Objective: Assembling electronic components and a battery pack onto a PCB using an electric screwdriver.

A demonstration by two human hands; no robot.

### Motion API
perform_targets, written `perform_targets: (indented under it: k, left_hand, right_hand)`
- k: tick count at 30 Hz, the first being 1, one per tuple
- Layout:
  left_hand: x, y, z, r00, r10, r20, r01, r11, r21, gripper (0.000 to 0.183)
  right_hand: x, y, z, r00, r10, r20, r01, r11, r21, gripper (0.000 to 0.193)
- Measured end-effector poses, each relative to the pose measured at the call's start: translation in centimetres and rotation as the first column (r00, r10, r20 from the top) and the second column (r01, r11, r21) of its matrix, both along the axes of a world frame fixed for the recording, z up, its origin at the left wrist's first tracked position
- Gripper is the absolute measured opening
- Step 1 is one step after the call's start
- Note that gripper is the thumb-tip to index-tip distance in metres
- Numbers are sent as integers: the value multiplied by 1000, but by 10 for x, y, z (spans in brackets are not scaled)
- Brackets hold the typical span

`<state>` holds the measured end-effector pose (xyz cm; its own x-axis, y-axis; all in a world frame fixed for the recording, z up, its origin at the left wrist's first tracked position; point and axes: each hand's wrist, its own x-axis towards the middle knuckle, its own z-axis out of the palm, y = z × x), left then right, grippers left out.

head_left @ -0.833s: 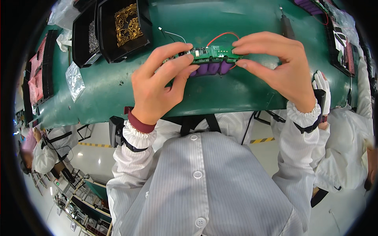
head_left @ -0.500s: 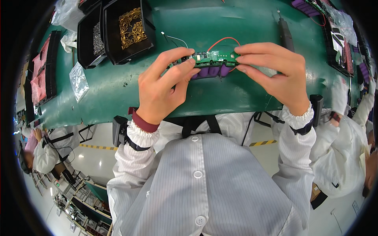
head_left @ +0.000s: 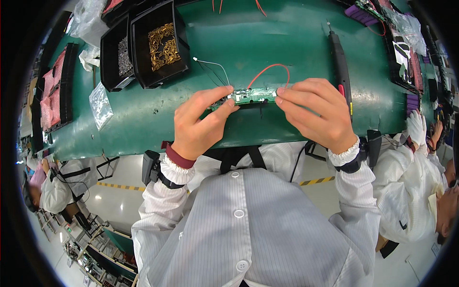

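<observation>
Far left, a black tray (head_left: 70, 86) holds pink wrap (head_left: 52, 91); next, a narrow black bin (head_left: 109, 64) of small silver parts (head_left: 124, 57), then a wider black bin (head_left: 167, 76) partly filled with brass-coloured standoffs (head_left: 163, 48). Left hand (head_left: 202, 115): thumb and fingers pinched on the left end of a green circuit board (head_left: 256, 95), held over the green bench (head_left: 267, 125); right hand (head_left: 321, 112) pinches its right end, thumb against fingertips, electric screwdriver (head_left: 339, 60) just beyond.
</observation>
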<state>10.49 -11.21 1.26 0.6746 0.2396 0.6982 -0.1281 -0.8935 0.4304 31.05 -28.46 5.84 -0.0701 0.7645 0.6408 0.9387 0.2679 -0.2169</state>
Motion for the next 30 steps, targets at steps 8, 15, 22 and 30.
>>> perform_targets:
  k: [8, 15, 22, 30]
  left_hand:
    - [-1, 0, -1, 999, -33, -2, 33, 999, 30, 48]
    - [-13, -2, 11, 997, 32, -70, -34, 999, -30, 32]
    - [-91, 48, 55, 842, 370, -394, -418, 907, -42, 32]
    - [-123, 68, 41, 685, 319, -655, -458, 888, -46, 36]
  right_hand:
    - [0, -1, 6, 999, 0, 41, 1, 999, -35, 13]
    - [19, -12, 28, 1000, 17, -21, -21, 971, -237, 39]
    - [103, -56, 22, 791, -149, 594, 485, 745, -459, 63]
    - [141, -36, 7, 865, 224, 449, 109, 790, -603, 32]
